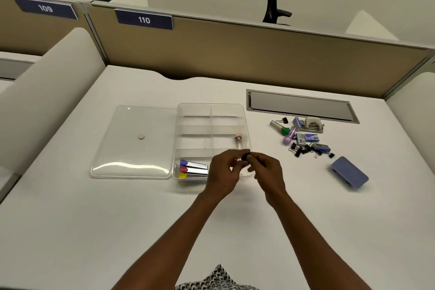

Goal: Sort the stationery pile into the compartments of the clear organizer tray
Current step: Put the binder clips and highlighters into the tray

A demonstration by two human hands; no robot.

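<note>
Both hands pinching binder clip (pixel 244 157) (small, dark) | left hand (pixel 224 169), right hand (pixel 266 169) together | poised above organizer tray (pixel 246 125) near-right compartment | drop straight down

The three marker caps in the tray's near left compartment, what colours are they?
Blue, pink-red and yellow marker caps, seen in the head view.

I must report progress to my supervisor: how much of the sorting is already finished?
Early stage. Done: three markers lie in the organizer tray's near-left compartment, a pink-capped tube in a right one. In hand: left hand and right hand pinch a small black clip over the tray. Left: the pile of clips, staple boxes and tubes.
</note>
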